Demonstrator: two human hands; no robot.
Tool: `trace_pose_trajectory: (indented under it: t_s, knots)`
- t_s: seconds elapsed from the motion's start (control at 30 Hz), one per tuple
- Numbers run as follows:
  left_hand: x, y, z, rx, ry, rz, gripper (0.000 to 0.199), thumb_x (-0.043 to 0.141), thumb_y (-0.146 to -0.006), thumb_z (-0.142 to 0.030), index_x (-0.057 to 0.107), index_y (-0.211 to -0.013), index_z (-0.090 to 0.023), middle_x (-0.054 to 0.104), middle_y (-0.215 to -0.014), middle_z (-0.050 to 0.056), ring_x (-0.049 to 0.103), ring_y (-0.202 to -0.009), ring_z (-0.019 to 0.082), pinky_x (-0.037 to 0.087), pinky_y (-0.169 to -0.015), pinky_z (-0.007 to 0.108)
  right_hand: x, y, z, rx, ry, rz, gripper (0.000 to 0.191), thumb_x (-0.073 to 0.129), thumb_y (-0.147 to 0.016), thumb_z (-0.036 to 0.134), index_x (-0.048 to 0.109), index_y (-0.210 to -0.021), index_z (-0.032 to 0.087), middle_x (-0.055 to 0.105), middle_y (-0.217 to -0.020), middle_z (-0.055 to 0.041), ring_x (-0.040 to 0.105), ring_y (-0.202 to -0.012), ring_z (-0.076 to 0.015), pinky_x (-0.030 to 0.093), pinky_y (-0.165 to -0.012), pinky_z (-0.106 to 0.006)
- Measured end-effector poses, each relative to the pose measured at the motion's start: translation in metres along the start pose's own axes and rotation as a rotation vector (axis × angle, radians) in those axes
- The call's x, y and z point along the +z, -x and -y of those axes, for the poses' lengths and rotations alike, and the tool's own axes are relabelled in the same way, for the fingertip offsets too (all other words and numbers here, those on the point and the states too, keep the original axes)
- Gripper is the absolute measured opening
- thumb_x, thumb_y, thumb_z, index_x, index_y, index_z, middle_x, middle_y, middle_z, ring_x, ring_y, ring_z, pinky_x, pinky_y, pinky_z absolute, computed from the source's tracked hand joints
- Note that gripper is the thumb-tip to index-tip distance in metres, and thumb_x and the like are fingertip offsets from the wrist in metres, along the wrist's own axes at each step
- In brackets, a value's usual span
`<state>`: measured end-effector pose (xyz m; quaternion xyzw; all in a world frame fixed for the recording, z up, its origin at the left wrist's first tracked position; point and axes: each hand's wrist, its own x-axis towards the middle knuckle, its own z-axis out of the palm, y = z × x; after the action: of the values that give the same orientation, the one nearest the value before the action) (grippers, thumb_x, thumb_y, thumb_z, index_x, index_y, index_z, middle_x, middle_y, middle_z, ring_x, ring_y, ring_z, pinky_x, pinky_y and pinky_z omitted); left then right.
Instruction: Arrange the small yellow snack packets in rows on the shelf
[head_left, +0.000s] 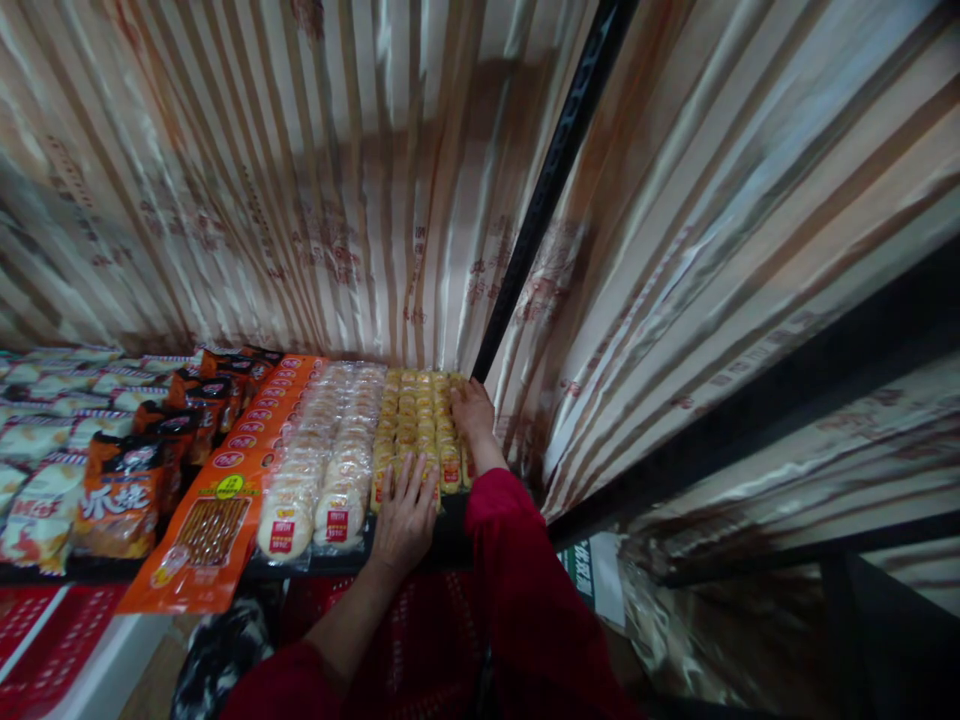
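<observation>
Rows of small yellow wrapped pastries stand at the right end of a dark shelf. My left hand lies over the front of these rows, fingers stretched forward and resting on the packets. At the far right row my right hand reaches toward the back, its fingers against the side of the pastries near a black post. Whether its fingers grip a packet is hidden. Left of the yellow rows are clear packs of round white pastries with red labels.
Long orange snack packs overhang the shelf's front edge. Farther left stand orange-and-black bags and white bags. A black post rises before patterned sheeting. Below are red perforated baskets.
</observation>
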<state>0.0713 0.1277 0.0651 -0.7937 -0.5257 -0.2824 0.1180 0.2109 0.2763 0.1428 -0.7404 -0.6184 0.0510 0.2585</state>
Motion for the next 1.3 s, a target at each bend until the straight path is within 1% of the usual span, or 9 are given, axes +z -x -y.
trace_pose_trajectory:
  t_s: [0.13, 0.3, 0.57, 0.7, 0.87, 0.97, 1.13, 1.23, 1.3]
  knots:
    - [0.002, 0.001, 0.001, 0.015, 0.005, -0.008, 0.048, 0.043, -0.087, -0.033, 0.042, -0.134, -0.024, 0.034, -0.145, 0.005, 0.024, -0.137, 0.025, 0.013, -0.111, 0.048, -0.005, 0.009, -0.007, 0.083, -0.172, -0.097, 0.049, 0.028, -0.09, 0.035, 0.052, -0.125, 0.012, 0.055, -0.128, -0.0114, 0.048, -0.119, -0.0195, 0.035, -0.099, -0.029]
    - [0.003, 0.003, 0.003, 0.027, 0.015, -0.019, 0.048, 0.044, -0.086, -0.031, 0.043, -0.134, -0.023, 0.036, -0.145, 0.004, 0.024, -0.136, 0.025, 0.011, -0.112, 0.047, -0.003, 0.035, -0.01, 0.117, -0.282, -0.169, 0.051, 0.028, -0.09, 0.035, 0.05, -0.127, 0.007, 0.055, -0.127, -0.0136, 0.049, -0.118, -0.0211, 0.035, -0.1, -0.03]
    - [0.0, 0.007, 0.005, 0.081, 0.026, -0.054, 0.047, 0.045, -0.085, -0.028, 0.046, -0.132, -0.022, 0.041, -0.141, 0.005, 0.025, -0.136, 0.024, 0.01, -0.112, 0.046, 0.011, 0.082, -0.019, 0.176, -0.412, -0.242, 0.054, 0.026, -0.09, 0.036, 0.044, -0.131, 0.005, 0.051, -0.129, -0.0182, 0.047, -0.12, -0.0253, 0.034, -0.101, -0.04]
    - [-0.009, 0.002, 0.003, 0.032, 0.065, -0.094, 0.044, 0.041, -0.087, -0.023, 0.047, -0.13, -0.019, 0.044, -0.139, 0.006, 0.027, -0.135, 0.023, 0.015, -0.112, 0.046, 0.018, 0.095, -0.028, 0.153, -0.427, -0.227, 0.057, 0.026, -0.09, 0.039, 0.039, -0.135, 0.007, 0.049, -0.132, -0.018, 0.046, -0.121, -0.0258, 0.034, -0.101, -0.042]
    - [-0.023, -0.04, -0.002, -0.028, 0.109, -0.101, 0.039, 0.039, -0.087, -0.02, 0.053, -0.123, -0.017, 0.04, -0.142, 0.008, 0.017, -0.138, 0.025, 0.023, -0.11, 0.047, 0.03, 0.109, -0.034, -0.031, -0.364, -0.298, 0.065, 0.033, -0.088, 0.045, 0.026, -0.14, 0.007, 0.034, -0.142, -0.019, 0.031, -0.132, -0.0254, 0.028, -0.106, -0.045]
    - [-0.023, -0.08, -0.005, -0.048, 0.127, -0.005, 0.04, 0.038, -0.087, -0.021, 0.052, -0.124, -0.017, 0.038, -0.143, 0.008, 0.016, -0.139, 0.025, 0.026, -0.109, 0.046, 0.039, 0.117, -0.036, -0.09, -0.278, -0.327, 0.068, 0.038, -0.086, 0.045, 0.023, -0.141, 0.008, 0.022, -0.147, -0.0199, 0.02, -0.136, -0.0278, 0.026, -0.106, -0.049]
    - [-0.008, -0.136, -0.009, -0.063, 0.156, 0.257, 0.045, 0.036, -0.087, -0.025, 0.048, -0.129, -0.018, 0.04, -0.142, 0.007, 0.021, -0.137, 0.025, 0.026, -0.109, 0.046, 0.049, 0.126, -0.039, -0.043, -0.213, -0.286, 0.075, 0.044, -0.083, 0.048, 0.021, -0.142, 0.008, 0.017, -0.147, -0.0232, 0.021, -0.134, -0.0339, 0.032, -0.099, -0.051]
    - [0.006, -0.16, -0.012, -0.047, 0.142, 0.337, 0.043, 0.036, -0.087, -0.026, 0.051, -0.127, -0.019, 0.038, -0.143, 0.007, 0.023, -0.136, 0.025, 0.022, -0.11, 0.046, 0.051, 0.127, -0.04, -0.088, -0.161, -0.267, 0.072, 0.044, -0.084, 0.046, 0.022, -0.142, 0.009, 0.018, -0.147, -0.0223, 0.024, -0.133, -0.0339, 0.033, -0.099, -0.05]
    - [0.018, -0.173, -0.013, -0.031, 0.132, 0.345, 0.044, 0.035, -0.087, -0.027, 0.049, -0.128, -0.018, 0.036, -0.145, 0.008, 0.023, -0.136, 0.026, 0.02, -0.11, 0.049, 0.053, 0.126, -0.042, -0.097, -0.134, -0.293, 0.074, 0.044, -0.083, 0.046, 0.022, -0.142, 0.007, 0.02, -0.146, -0.0235, 0.025, -0.133, -0.0345, 0.033, -0.099, -0.05]
